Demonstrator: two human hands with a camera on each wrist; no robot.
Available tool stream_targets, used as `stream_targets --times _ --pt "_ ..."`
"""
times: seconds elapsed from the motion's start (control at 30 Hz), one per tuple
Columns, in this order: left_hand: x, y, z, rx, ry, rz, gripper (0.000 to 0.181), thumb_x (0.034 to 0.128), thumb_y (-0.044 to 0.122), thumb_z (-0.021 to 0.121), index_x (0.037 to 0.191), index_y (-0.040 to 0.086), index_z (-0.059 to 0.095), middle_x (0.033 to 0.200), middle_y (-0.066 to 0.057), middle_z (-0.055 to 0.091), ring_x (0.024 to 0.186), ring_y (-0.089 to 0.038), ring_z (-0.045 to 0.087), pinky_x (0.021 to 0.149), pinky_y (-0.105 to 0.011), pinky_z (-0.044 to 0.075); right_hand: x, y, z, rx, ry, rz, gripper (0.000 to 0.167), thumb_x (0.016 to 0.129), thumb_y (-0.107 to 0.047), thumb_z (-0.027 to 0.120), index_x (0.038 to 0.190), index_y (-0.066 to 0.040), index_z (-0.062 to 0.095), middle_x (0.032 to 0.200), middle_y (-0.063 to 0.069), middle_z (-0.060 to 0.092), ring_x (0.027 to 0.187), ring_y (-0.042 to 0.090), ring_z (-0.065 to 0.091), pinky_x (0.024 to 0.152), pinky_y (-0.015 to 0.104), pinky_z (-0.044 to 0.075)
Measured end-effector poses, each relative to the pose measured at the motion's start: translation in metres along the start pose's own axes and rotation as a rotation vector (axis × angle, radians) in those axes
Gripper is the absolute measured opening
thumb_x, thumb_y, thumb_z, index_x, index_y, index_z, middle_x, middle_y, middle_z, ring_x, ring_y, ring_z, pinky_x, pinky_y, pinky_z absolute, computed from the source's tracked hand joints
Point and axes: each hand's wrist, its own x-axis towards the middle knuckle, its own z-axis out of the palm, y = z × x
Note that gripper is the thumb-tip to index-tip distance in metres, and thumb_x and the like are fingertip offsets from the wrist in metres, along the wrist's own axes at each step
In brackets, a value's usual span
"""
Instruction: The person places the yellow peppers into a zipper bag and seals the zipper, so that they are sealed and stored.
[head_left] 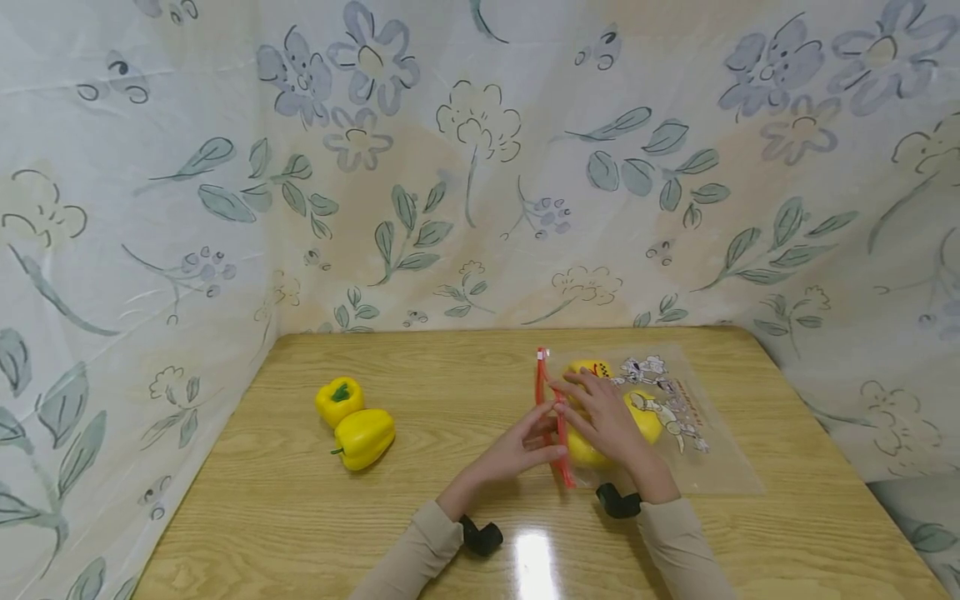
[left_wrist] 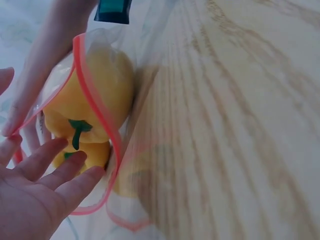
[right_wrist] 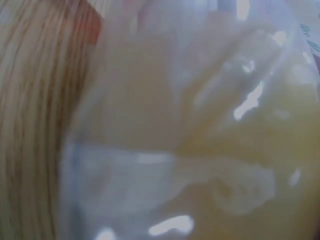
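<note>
A clear zip bag with a red closure edge and printed cartoon figures lies on the right side of the table. Inside it are yellow bell peppers, two showing green stems in the left wrist view. My left hand is at the gaping mouth, fingers spread and fairly straight, touching the red rim. From above, my right hand lies over the bag and pinches the mouth's upper edge. Blurred film and yellow fill the right wrist view, hiding that hand's fingers.
Two more yellow bell peppers, one upright and one on its side, touch each other at the table's left. Floral cloth hangs behind and beside the wooden table. Black wrist devices sit near both wrists.
</note>
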Motion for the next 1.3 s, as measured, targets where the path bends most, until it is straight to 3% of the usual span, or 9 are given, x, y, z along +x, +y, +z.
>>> stream_targets --times 0.13,0.33,0.53,0.67,0.93,1.3 --pt "0.000 -0.001 -0.002 -0.034 -0.015 0.023 0.066 0.0920 0.025 0.058 0.147 0.021 0.022 0.145 -0.005 0.038 0.131 -0.021 0.039 0.105 -0.046 0.036 0.000 -0.002 -0.001 -0.002 -0.031 0.024 0.043 0.088 -0.038 0.060 0.129 -0.024 0.054 0.132 0.013 0.050 0.129 0.043 0.033 0.100 0.066 0.023" --pt "-0.001 0.001 -0.002 -0.068 -0.033 0.006 0.065 0.0924 0.024 0.058 0.147 0.021 0.022 0.146 -0.005 0.036 0.132 -0.019 0.038 0.106 -0.046 0.034 0.000 -0.005 -0.002 -0.008 -0.082 0.074 0.058 0.082 -0.052 0.063 0.133 -0.027 0.050 0.138 0.011 0.045 0.134 0.041 0.027 0.102 0.068 0.018" --pt "-0.004 0.018 -0.005 -0.082 -0.072 0.022 0.065 0.0933 0.018 0.056 0.147 0.011 0.020 0.147 -0.015 0.032 0.133 -0.025 0.035 0.106 -0.050 0.032 -0.001 -0.004 -0.001 -0.005 -0.067 0.059 0.052 0.084 -0.046 0.064 0.131 -0.027 0.052 0.137 0.012 0.046 0.133 0.042 0.027 0.102 0.068 0.018" --pt "-0.008 0.028 -0.007 -0.044 -0.068 0.018 0.065 0.0930 0.016 0.056 0.147 0.009 0.021 0.148 -0.014 0.030 0.134 -0.031 0.032 0.105 -0.053 0.032 -0.002 -0.003 -0.001 0.002 -0.054 0.051 0.049 0.084 -0.042 0.064 0.129 -0.026 0.054 0.136 0.012 0.046 0.133 0.042 0.028 0.102 0.067 0.019" --pt "-0.012 0.003 -0.016 0.216 0.000 0.036 0.063 0.0919 0.027 0.058 0.146 0.026 0.027 0.147 0.009 0.034 0.133 -0.023 0.035 0.103 -0.053 0.034 -0.001 -0.003 -0.001 0.005 -0.037 0.046 0.047 0.085 -0.040 0.064 0.129 -0.025 0.055 0.135 0.012 0.047 0.132 0.041 0.030 0.103 0.065 0.021" --pt "-0.040 0.016 -0.035 0.505 0.055 0.091 0.059 0.0905 0.027 0.061 0.143 0.023 0.034 0.144 0.004 0.039 0.132 -0.019 0.036 0.105 -0.045 0.035 -0.002 -0.003 0.000 -0.009 -0.020 0.041 0.045 0.085 -0.036 0.066 0.128 -0.025 0.055 0.133 0.012 0.049 0.130 0.041 0.032 0.101 0.066 0.024"
